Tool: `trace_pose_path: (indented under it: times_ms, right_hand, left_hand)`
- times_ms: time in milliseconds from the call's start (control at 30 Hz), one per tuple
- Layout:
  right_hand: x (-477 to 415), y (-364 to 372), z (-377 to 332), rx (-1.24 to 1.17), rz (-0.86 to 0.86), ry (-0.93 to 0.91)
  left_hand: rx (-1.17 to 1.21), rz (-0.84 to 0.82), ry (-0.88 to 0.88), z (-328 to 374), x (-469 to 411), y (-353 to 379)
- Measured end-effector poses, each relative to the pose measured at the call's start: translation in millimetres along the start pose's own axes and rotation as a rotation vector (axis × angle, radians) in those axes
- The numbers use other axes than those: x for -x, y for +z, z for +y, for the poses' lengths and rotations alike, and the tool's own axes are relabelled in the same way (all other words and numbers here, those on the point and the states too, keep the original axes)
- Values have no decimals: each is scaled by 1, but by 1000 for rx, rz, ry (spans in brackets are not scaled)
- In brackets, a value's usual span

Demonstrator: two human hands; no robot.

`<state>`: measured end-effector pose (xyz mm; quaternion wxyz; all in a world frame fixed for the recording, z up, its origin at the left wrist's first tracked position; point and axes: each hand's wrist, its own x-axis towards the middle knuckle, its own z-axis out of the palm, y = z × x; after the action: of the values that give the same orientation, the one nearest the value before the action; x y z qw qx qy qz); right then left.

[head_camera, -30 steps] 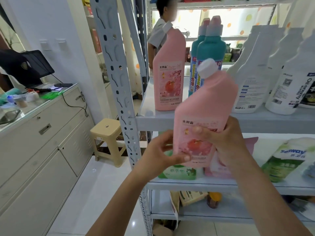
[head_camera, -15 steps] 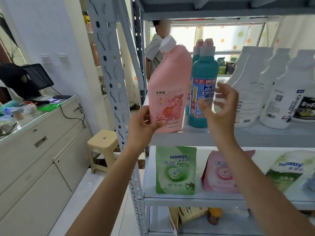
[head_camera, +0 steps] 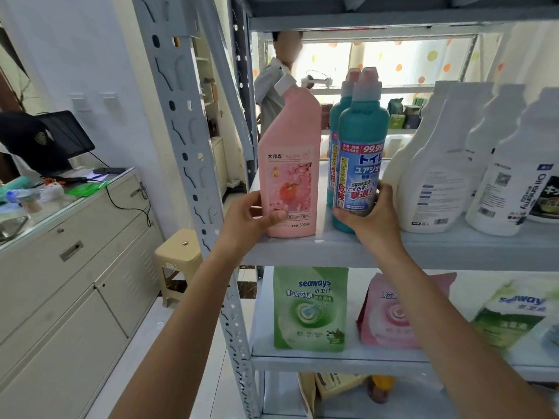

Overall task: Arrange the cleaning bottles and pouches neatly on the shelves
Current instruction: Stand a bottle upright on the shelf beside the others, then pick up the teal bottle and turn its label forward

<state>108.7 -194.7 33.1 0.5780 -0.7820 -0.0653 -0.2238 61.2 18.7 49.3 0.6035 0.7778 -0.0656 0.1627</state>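
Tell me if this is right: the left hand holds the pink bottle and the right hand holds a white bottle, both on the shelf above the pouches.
No. The head view shows the right hand gripping the front teal bottle, not a white one. The rest holds: left hand on the pink bottle, both on that shelf.

We note beige plastic stool point(head_camera: 178, 251) beside cabinet point(head_camera: 75, 285); black laptop point(head_camera: 72, 137) at countertop's far edge; person point(head_camera: 270, 86) beyond.

The rear teal bottle point(head_camera: 337, 116) is mostly hidden behind the front teal bottle point(head_camera: 363, 131) — a forearm point(head_camera: 438, 313) covers the right side of the pink pouch point(head_camera: 384, 316); the green pouch point(head_camera: 511, 322) at right is blurred.
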Motion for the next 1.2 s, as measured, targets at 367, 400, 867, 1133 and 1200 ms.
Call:
trace_pose_path:
  times_ms: [367,400,867,1133,1200]
  right_hand:
    - [10,10,-5,326,197,-42]
    - [12,10,-6,331,208,-43]
    - [151,-43,-38,-394,-399,47]
    - [223,-52,14,-429,-806,360]
    - [229,-48,15,-502,-832,401]
  left_hand:
    - [-238,192,96,-15,14,16]
    - [-276,237,84,-16,19,19]
    - [447,-275,199,48,72,43]
    - [978,-713,-146,29,77,61]
    - [909,-689,-225,29,78,67]
